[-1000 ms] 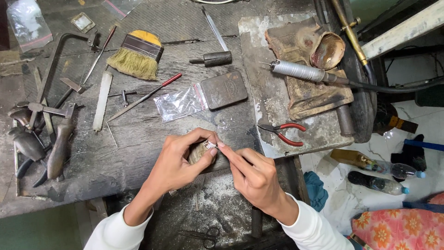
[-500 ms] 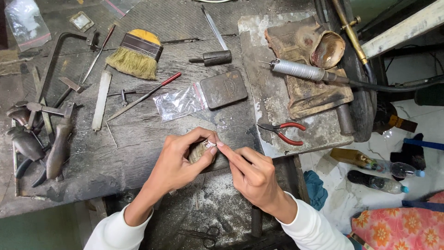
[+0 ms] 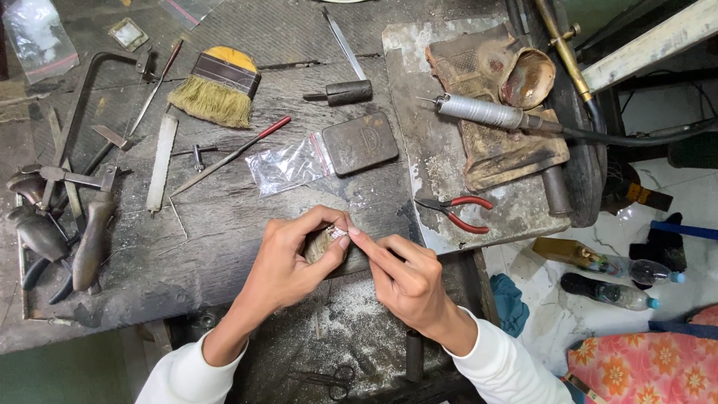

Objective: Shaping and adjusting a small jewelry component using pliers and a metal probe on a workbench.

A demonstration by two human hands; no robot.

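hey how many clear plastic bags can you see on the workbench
3: one bag in the bench's middle beside the dark metal tin, one bag at the far left corner, one partly cut off at the top edge. Others may be hidden.

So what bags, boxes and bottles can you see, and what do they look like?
Clear plastic bag: bench middle, crinkly, red strip.
Dark metal tin: beside it, flat, rounded.
Second clear bag: top left corner.
Two plastic bottles: floor at right, clear, blue caps.
No screens or signs.
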